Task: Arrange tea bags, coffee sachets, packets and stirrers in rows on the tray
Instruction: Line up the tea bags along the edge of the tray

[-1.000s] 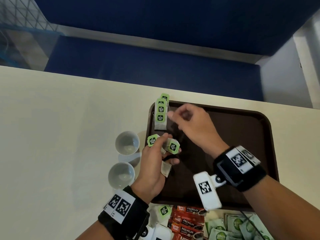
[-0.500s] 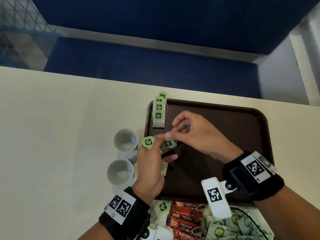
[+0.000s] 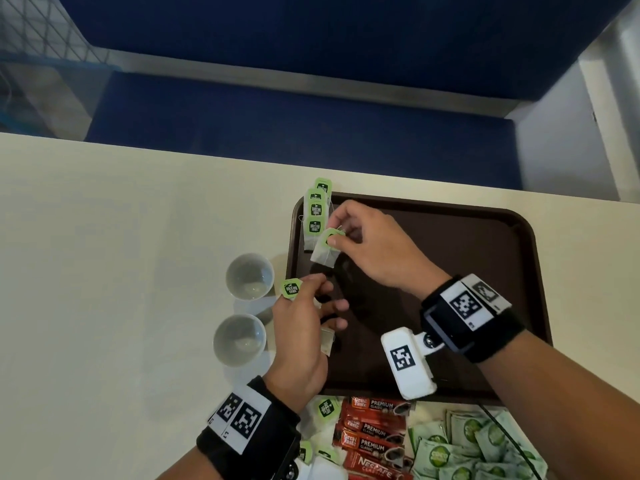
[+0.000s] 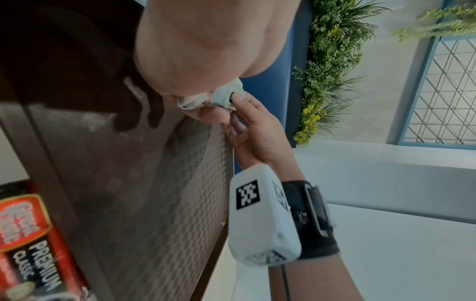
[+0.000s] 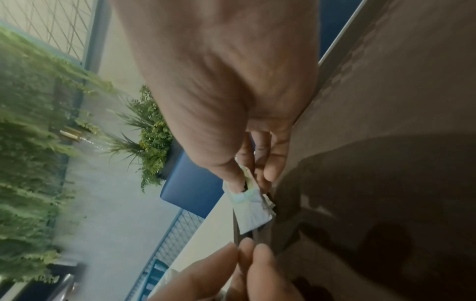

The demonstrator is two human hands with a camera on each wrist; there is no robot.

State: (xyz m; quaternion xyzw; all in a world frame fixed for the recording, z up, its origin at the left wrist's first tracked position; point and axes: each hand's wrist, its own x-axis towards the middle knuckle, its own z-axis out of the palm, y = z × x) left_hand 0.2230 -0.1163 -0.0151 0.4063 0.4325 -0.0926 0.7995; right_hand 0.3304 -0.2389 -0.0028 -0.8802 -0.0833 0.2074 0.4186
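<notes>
Tea bag (image 3: 325, 252) is pinched by its green tag in the right hand (image 3: 372, 252), thumb and forefinger closed on it, pouch hanging just off the near end of the tea bag row (image 3: 316, 216). That row runs away from the hands along the tray's (image 3: 485, 237) left rim, tags up, overlapping; the farthest tag pokes past the tray edge. Held by the tag so the pouch can drop flat next in line, I'd guess.

Left hand (image 3: 301, 327) sits just behind the right, over the tray's left edge. Thumb and forefinger pinch another green tag (image 3: 290, 289); a pouch (image 3: 327, 341) shows under the palm, other fingers loosely spread. Looks like it's acting as feeder: holds the spare while the right places.

Tray holds only that one row; the rest of the brown surface under and right of the right hand is bare.

Nearer than both wrists, off the tray: loose tea bags (image 3: 325, 408), red coffee sachets (image 3: 375, 427), green packets (image 3: 478, 452). Can't pick out stirrers.

Left of the left hand: two white cups (image 3: 242, 306), nothing visible in them.
</notes>
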